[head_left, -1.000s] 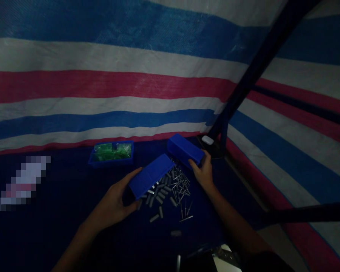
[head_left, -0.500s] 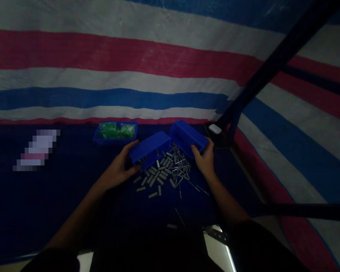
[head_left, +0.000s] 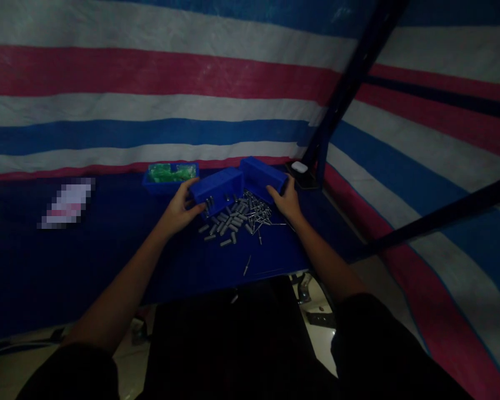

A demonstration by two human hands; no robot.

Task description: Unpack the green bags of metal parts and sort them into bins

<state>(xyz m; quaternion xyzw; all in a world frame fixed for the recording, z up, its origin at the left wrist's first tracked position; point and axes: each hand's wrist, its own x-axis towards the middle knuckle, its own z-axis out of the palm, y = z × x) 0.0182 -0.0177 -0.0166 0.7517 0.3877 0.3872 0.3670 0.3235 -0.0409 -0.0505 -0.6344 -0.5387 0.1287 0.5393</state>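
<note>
My left hand (head_left: 178,211) grips the outer end of a blue plastic bin (head_left: 217,182), which is tipped with its open side toward me. A few small grey cylinders still lie inside it. A second tipped blue bin (head_left: 261,173) is held at its right end by my right hand (head_left: 289,201), thumb on the near rim. The bins' inner ends meet. Below their mouths, short grey cylinders (head_left: 233,218) are heaped on the left, and thin metal pins resembling blind rivets (head_left: 258,212) on the right. One loose rivet (head_left: 246,265) lies nearer the table's front edge.
Behind my left hand stands another blue bin (head_left: 148,184) holding green plastic-wrapped packets. A white case (head_left: 299,166) rests on a dark flat object at back right. A pixelated sheet (head_left: 69,203) lies left. Striped sheeting and dark frame bars (head_left: 345,78) enclose the table (head_left: 116,250).
The view has shifted, so the table sits higher in the picture. A small cylinder formerly by the front edge now shows below it, against my dark clothing. Both hands keep hold of their bins.
</note>
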